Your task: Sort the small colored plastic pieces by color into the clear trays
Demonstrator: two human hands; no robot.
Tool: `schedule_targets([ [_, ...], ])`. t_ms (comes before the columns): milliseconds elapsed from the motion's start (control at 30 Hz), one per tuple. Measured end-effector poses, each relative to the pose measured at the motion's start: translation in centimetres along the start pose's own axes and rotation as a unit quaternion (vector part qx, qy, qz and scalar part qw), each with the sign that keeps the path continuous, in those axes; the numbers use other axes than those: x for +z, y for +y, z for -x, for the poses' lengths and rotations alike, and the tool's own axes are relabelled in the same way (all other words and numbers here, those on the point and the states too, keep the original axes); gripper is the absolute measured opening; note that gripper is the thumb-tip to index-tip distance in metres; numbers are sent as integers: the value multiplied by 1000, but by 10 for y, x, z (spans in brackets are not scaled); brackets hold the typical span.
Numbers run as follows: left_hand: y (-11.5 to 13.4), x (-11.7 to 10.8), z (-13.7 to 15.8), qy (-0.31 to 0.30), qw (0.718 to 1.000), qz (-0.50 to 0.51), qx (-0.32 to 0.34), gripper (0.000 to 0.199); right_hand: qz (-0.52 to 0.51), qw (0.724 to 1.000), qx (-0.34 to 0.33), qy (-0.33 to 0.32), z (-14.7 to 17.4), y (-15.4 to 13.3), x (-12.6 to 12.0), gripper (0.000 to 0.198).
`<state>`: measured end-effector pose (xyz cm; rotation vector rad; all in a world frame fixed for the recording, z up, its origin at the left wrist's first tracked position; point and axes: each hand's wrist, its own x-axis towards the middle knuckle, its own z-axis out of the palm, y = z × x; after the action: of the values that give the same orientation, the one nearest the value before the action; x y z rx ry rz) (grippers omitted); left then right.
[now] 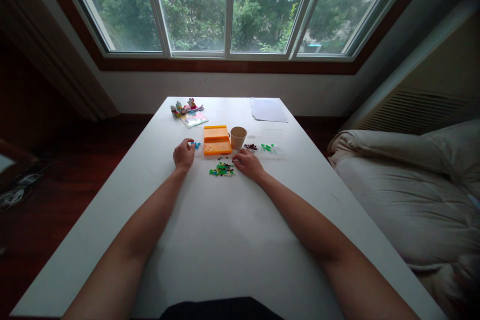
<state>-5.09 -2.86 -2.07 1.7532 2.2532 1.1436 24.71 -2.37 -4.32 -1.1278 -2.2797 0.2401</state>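
Note:
My left hand (183,154) is at the left of the orange case, its thumb and fingers drawn together beside small blue building bricks (197,146). Whether a brick is between those fingertips is too small to tell. My right hand (247,163) rests on the table with fingers bent and fingertips together, at a tiny dark piece by the mixed pile. That pile of small building bricks (222,169), mostly green with yellow, blue, dark and white, lies between the hands. An open orange case (217,148) with a few pale pieces in it stands behind the pile.
A paper cup (238,138) stands right of the case. Dark brown bricks (250,147) and green bricks (267,148) lie sorted in clear trays. At the back of the white table (210,240) are colourful figures (183,108), a picture card (195,118) and paper sheets (268,110).

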Motion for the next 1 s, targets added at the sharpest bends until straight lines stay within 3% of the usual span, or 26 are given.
schedule_targets([
  [167, 11, 4, 8, -59, 994, 4, 93, 27, 0, 1000, -10, -3, 0, 0, -1, 13],
  [433, 24, 13, 24, -171, 955, 2, 241, 23, -1, 1000, -16, -2, -2, 1, -1, 5],
  [1000, 31, 9, 30, -213, 941, -43, 258, 24, -5, 1000, 0, -7, -2, 3, 0, 5],
])
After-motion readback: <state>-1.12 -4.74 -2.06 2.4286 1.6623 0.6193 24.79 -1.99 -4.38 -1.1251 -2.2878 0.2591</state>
